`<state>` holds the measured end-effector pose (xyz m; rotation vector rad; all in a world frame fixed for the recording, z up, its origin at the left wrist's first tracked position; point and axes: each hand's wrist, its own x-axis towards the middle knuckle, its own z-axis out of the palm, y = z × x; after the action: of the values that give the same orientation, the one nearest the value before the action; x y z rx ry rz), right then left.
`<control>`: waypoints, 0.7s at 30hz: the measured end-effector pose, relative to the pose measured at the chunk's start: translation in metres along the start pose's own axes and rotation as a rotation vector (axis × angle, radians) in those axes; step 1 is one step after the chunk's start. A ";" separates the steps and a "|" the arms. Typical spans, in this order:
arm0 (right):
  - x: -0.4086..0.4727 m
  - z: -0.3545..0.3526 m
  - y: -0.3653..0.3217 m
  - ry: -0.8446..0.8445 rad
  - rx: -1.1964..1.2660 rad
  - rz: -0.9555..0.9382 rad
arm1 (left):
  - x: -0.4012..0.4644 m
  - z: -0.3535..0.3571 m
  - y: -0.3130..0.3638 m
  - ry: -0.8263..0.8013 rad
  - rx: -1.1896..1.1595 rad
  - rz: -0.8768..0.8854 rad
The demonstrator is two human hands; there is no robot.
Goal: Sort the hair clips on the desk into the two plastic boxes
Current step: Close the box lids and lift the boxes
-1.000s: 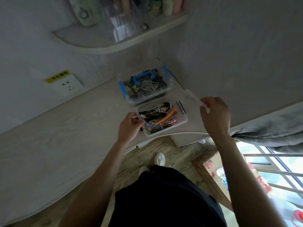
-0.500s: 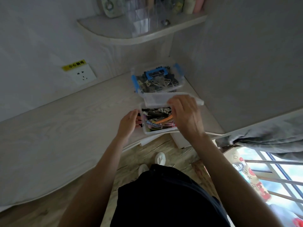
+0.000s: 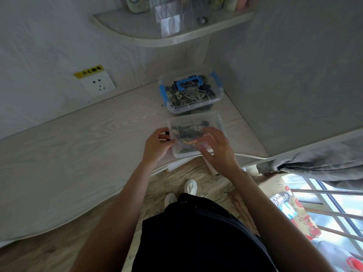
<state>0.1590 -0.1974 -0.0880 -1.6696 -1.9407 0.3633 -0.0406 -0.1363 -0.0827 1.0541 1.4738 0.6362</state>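
Hair clips all sit inside the two plastic boxes at the worktop's right end, against the corner walls. We see the near box at the worktop's front edge with a clear lid lying on top of it; dark clips plus an orange one show through the plastic. Far box sits just behind it, touching or nearly so. It has blue latches and a blue handle, lid on, and is full of dark and pale clips.

Left hand is at the near box's left side, grip narrow, fingers curled round the box edge with a small black piece between thumb and fingers. We can't tell what that piece is. Right hand lies over the lid's right-front part, fingers spread and mostly straight, pressing down on it.

Around it: wall socket with a yellow label above the worktop, a corner shelf with clear organisers and bottles, a grey curtain at right, and a cardboard box on the floor by the window.
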 end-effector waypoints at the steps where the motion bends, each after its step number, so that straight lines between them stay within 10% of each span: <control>1: 0.004 -0.002 0.001 0.072 0.005 0.073 | 0.000 0.000 0.000 0.010 0.018 0.007; 11: 0.032 -0.015 0.027 -0.042 0.022 0.527 | 0.000 0.004 0.002 0.067 0.125 0.018; 15: 0.033 -0.011 0.036 -0.014 0.578 0.905 | -0.002 0.010 -0.003 0.192 0.277 0.084; 21: 0.035 -0.004 0.033 0.129 0.762 1.077 | -0.001 0.014 -0.008 0.148 -0.272 -0.269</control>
<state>0.1858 -0.1572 -0.0942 -1.9158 -0.4893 1.1617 -0.0287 -0.1428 -0.0918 0.5976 1.5713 0.7080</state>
